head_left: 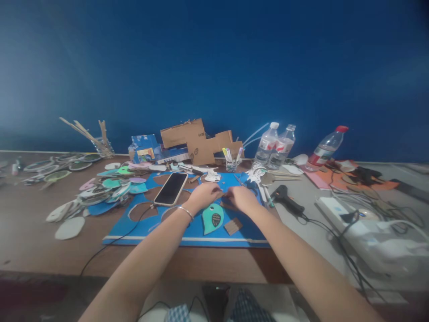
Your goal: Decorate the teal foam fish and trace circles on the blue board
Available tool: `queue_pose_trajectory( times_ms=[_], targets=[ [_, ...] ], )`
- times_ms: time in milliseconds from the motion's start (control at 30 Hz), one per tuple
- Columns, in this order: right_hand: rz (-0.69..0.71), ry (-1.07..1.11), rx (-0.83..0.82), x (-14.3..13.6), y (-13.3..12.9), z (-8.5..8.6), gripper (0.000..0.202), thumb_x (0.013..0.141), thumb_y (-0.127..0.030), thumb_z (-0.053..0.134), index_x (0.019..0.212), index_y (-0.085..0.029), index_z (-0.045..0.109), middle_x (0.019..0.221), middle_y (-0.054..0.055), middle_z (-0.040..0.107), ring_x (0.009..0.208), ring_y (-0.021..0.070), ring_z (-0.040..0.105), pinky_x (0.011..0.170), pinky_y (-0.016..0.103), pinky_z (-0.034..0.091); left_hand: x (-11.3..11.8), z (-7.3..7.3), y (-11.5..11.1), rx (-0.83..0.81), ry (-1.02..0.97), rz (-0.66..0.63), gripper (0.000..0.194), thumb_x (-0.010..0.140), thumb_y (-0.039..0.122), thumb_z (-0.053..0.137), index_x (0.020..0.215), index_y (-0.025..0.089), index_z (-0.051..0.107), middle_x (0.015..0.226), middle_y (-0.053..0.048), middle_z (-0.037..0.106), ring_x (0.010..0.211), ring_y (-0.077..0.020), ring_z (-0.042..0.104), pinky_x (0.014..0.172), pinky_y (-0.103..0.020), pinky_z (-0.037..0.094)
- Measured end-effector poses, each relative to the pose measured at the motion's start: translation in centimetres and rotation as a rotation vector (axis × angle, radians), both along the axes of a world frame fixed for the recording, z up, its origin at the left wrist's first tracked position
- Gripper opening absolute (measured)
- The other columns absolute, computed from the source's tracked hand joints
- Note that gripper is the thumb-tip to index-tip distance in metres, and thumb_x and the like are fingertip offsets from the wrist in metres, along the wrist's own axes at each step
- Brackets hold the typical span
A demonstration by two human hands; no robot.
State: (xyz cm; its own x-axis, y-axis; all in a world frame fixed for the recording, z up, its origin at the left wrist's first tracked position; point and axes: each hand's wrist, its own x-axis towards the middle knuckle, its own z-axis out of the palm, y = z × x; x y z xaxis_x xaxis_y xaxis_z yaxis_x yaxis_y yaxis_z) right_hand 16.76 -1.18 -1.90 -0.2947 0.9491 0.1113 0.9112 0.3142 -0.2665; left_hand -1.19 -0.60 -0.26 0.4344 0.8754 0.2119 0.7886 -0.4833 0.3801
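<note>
My left hand (205, 195) and my right hand (238, 197) are close together above a blue board (187, 240). The fingers of both are closed on a small piece of brown cardboard (220, 195) between them. Just below lies a teal leaf-shaped bird cutout (212, 219) with a dark patterned wing. Beside it, on the board, is a small square of corrugated cardboard (233, 226). A phone (171, 188) with a dark screen and a cable rests left of my left hand.
Painted cutouts (100, 192) are piled at the left. Behind the board stand cardboard scraps (197, 141), a cup of markers (232, 163) and water bottles (268, 143). A black glue gun (288, 201) and a white power strip (355, 228) with cables lie right.
</note>
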Motion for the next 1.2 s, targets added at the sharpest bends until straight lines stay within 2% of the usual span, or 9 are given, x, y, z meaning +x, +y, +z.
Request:
queue_pose_trajectory(
  times_ms=[167, 267, 400, 500, 700, 767, 867, 1000, 1200],
  targets=[
    [0.001, -0.020, 0.003, 0.0, 0.3, -0.4, 0.013, 0.076, -0.020, 0.053, 0.073, -0.019, 0.066, 0.073, 0.009, 0.066, 0.068, 0.0197, 0.060, 0.055, 0.025, 0.038, -0.5, 1.9, -0.5, 0.008, -0.008, -0.031, 0.020, 0.079, 0.027, 0.047, 0.085, 0.019, 0.064, 0.088, -0.005, 0.066, 0.081, -0.0182, 0.058, 0.069, -0.026, 0.043],
    [0.003, 0.039, 0.059, 0.2, 0.0, 0.1, 0.012, 0.074, -0.018, 0.053, 0.074, -0.018, 0.065, 0.081, 0.010, 0.066, 0.074, 0.0189, 0.060, 0.061, 0.025, 0.039, -0.9, 2.8, -1.4, -0.097, 0.075, -0.045, 0.018, 0.075, 0.033, 0.053, 0.075, 0.018, 0.063, 0.077, -0.005, 0.064, 0.071, -0.0180, 0.057, 0.060, -0.026, 0.040],
    [-0.037, 0.354, 0.069, 0.2, -1.0, 1.1, 0.013, 0.071, -0.021, 0.052, 0.081, -0.019, 0.061, 0.075, 0.003, 0.064, 0.069, 0.0155, 0.058, 0.061, 0.023, 0.040, -0.8, 2.5, -3.3, -0.142, 0.197, -0.140, 0.035, 0.053, 0.039, 0.073, 0.080, 0.019, 0.062, 0.088, -0.007, 0.061, 0.082, -0.0231, 0.056, 0.062, -0.028, 0.040],
    [-0.067, 0.617, 0.066, 0.0, -1.4, 0.9, 0.010, 0.068, -0.023, 0.054, 0.076, -0.019, 0.057, 0.071, 0.001, 0.063, 0.066, 0.0149, 0.058, 0.062, 0.024, 0.041, -0.6, 2.4, -4.3, -0.168, 0.191, -0.141, 0.048, 0.047, 0.037, 0.076, 0.089, 0.021, 0.060, 0.095, -0.007, 0.059, 0.092, -0.0262, 0.053, 0.068, -0.029, 0.040],
    [-0.146, 1.144, -0.188, 0.2, -0.8, -0.5, 0.019, 0.062, -0.028, 0.063, 0.076, -0.018, 0.056, 0.071, 0.002, 0.065, 0.065, 0.0169, 0.060, 0.057, 0.026, 0.045, -1.2, 2.8, -3.9, -0.418, -0.008, -0.072, 0.055, 0.051, 0.035, 0.071, 0.100, 0.019, 0.051, 0.088, -0.003, 0.058, 0.076, -0.0200, 0.055, 0.056, -0.026, 0.038],
    [-0.172, 1.287, -0.245, 0.5, -0.5, -0.7, 0.023, 0.060, -0.029, 0.066, 0.077, -0.018, 0.056, 0.072, 0.002, 0.065, 0.065, 0.0171, 0.061, 0.056, 0.026, 0.045, -1.3, 2.7, -3.5, -0.394, -0.160, -0.007, 0.050, 0.055, 0.030, 0.068, 0.100, 0.019, 0.050, 0.090, -0.003, 0.058, 0.076, -0.0188, 0.056, 0.058, -0.025, 0.039],
    [-0.206, 1.402, -0.249, 0.8, -0.3, -0.7, 0.026, 0.059, -0.033, 0.069, 0.075, -0.018, 0.055, 0.066, 0.000, 0.062, 0.061, 0.0150, 0.059, 0.054, 0.024, 0.044, -1.1, 2.5, -2.6, -0.217, -0.411, 0.114, 0.041, 0.061, 0.026, 0.065, 0.099, 0.019, 0.053, 0.092, -0.003, 0.059, 0.082, -0.0193, 0.056, 0.068, -0.027, 0.042],
    [-0.179, 1.282, -0.208, 0.8, -0.6, -0.6, 0.026, 0.063, -0.037, 0.067, 0.075, -0.018, 0.055, 0.066, 0.000, 0.061, 0.059, 0.0146, 0.057, 0.052, 0.024, 0.043, -0.2, 1.9, -0.8, -0.085, -0.665, 0.217, 0.031, 0.064, 0.025, 0.065, 0.092, 0.019, 0.056, 0.090, -0.003, 0.061, 0.083, -0.0188, 0.057, 0.073, -0.029, 0.043],
    [-0.054, 0.671, -0.092, -0.1, -1.6, -1.2, 0.013, 0.070, -0.031, 0.060, 0.071, -0.018, 0.059, 0.066, 0.001, 0.063, 0.061, 0.0151, 0.057, 0.057, 0.024, 0.041, 1.5, -0.3, 2.1, -0.055, -1.100, 0.410, 0.033, 0.064, 0.028, 0.066, 0.093, 0.019, 0.053, 0.087, -0.003, 0.059, 0.080, -0.0171, 0.058, 0.072, -0.031, 0.046]
  ],
)
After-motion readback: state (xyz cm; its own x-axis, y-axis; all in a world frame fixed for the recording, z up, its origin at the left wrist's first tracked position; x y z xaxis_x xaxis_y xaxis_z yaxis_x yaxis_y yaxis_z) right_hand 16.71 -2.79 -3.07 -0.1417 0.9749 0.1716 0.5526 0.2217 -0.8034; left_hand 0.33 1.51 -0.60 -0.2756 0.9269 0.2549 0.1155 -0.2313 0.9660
